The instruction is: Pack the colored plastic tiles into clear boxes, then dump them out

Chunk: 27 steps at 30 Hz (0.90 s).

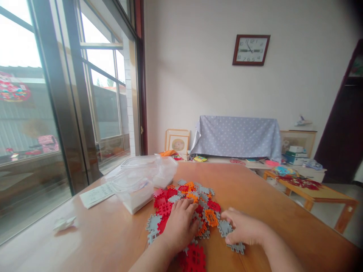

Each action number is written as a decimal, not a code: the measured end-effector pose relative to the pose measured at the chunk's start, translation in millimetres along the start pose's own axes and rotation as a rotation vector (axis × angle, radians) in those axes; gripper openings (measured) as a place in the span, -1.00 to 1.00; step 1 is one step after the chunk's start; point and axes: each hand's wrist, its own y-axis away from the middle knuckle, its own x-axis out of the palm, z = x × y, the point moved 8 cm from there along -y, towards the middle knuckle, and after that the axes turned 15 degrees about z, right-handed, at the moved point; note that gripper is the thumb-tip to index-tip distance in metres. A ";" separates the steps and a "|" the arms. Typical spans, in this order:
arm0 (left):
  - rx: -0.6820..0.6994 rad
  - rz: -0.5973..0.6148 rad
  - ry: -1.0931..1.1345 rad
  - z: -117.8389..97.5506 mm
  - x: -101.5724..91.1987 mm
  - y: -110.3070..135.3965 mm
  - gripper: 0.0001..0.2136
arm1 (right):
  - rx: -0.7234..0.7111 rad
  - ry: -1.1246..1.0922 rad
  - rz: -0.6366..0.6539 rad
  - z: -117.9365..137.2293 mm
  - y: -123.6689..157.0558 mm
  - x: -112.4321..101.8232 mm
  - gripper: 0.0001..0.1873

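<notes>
A heap of flat plastic building tiles, red, orange and grey with notched edges, lies on the wooden table. My left hand rests palm down on the heap with its fingers laid flat over the red and grey tiles. My right hand lies at the heap's right edge, fingers curled and pressed onto a grey tile. Another grey tile sits just under that wrist. A red tile lies by my left forearm.
Clear plastic tubs with a lid stand left of the heap. A printed paper and a crumpled tissue lie further left. A window runs along the left; a low side table and covered furniture stand behind.
</notes>
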 end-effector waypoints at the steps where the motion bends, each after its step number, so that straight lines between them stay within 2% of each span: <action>1: -0.002 0.002 0.003 0.5 -0.4 0.5 -0.58 | 0.011 0.004 -0.012 -0.4 -1.4 -0.3 -0.54; 4: -0.010 0.010 0.016 2.1 -1.0 2.0 -0.60 | 0.019 -0.067 -0.039 -3.2 -4.6 -1.1 -0.69; 9: -0.033 0.010 0.050 7.2 -0.9 3.8 -0.58 | -0.092 -0.282 0.011 0.9 -2.5 -5.6 -0.77; 14: -0.050 -0.004 0.066 12.0 -0.6 4.2 -0.59 | -0.160 -0.546 -0.068 22.8 -0.9 -15.9 -0.60; 16: -0.068 -0.005 0.070 14.5 0.7 3.5 -0.56 | -0.166 -0.711 -0.102 36.7 -5.8 -10.8 -0.51; 18: -0.091 -0.015 0.081 17.6 2.1 2.7 -0.49 | -0.240 -0.866 -0.127 52.2 -12.9 -4.8 -0.42; 20: -0.115 -0.039 0.090 20.6 2.4 2.3 -0.41 | -0.267 -0.945 -0.159 56.0 -20.7 -0.5 -0.32; 22: -0.139 -0.061 0.088 22.6 1.6 2.8 -0.37 | -0.206 -0.900 -0.237 43.4 -26.9 -1.6 -0.28; 24: -0.162 -0.065 0.079 23.0 0.3 3.9 -0.38 | -0.135 -0.751 -0.348 23.9 -29.3 -8.7 -0.27; 27: -0.147 -0.041 0.070 18.1 -1.6 5.4 -0.39 | -0.160 -0.503 -0.417 7.7 -30.6 -15.5 -0.19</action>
